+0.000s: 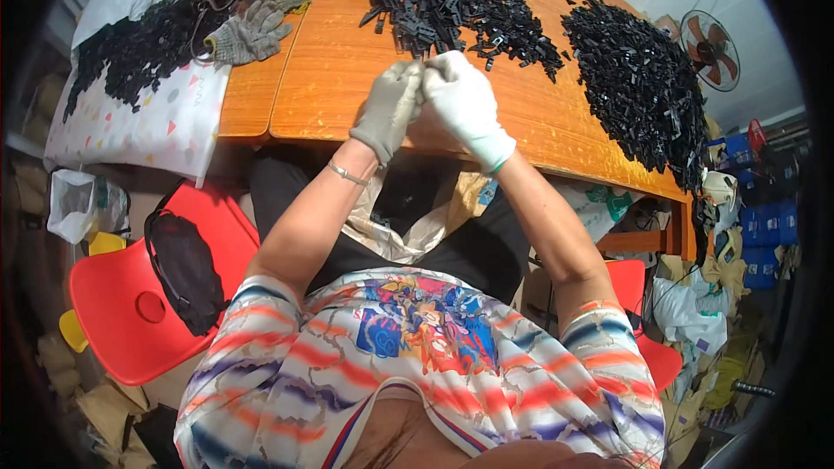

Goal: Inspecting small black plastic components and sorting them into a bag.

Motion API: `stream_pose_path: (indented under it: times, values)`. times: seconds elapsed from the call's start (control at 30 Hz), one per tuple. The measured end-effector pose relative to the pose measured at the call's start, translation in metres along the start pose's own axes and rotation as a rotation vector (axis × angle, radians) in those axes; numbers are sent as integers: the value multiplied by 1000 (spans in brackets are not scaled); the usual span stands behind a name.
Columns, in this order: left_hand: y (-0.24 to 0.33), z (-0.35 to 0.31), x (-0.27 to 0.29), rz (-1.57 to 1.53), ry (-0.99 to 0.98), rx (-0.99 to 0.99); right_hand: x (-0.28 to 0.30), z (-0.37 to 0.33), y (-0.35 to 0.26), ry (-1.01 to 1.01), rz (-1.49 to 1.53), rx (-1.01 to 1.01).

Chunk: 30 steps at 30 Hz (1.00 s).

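Observation:
My left hand [391,104], in a greyish work glove, is closed with its fingertips pinched together above the table's near edge. Right against it, my right hand [460,102] wears a white glove and is closed too. A small dark piece shows between the fingertips of both hands, mostly hidden by the gloves. Just beyond them spreads a heap of small black plastic parts [434,9]. An open sack [408,245] sits in my lap below the hands, with dark contents.
A second heap of black parts [638,82] covers the table's right end. On the left, more black parts [139,52] lie on a white patterned sheet [174,122] beside grey knitted gloves [252,35]. A red chair [130,313] holds a black bag [184,269]. A fan [711,50] stands at right.

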<state>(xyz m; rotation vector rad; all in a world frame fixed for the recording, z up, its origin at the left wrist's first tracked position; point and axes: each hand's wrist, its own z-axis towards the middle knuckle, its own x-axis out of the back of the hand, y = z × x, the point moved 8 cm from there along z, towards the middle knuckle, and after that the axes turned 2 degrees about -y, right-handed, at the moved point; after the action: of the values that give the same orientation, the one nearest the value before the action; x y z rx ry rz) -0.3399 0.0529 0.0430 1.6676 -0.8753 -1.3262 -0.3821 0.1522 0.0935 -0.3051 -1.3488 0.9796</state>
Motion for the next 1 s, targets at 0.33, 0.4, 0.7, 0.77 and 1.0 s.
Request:
stream_pose_path:
  times: [0.33, 0.4, 0.7, 0.77, 1.0]
  values:
    - [-12, -27, 0, -124, -222, 64, 9, -24, 15, -411, 628, -120]
    - [-23, -32, -5, -220, -219, 97, -2, -39, 14, -472, 793, -235]
    - [-40, -74, 1, 66, -399, 247, -24, -73, 25, -540, 625, -266]
    - [-27, -81, 14, 703, -477, 164, -21, -77, 26, -734, 305, -227]
    - [45, -49, 21, 1286, -291, -296, 35, -3, 98, -349, 299, -360]
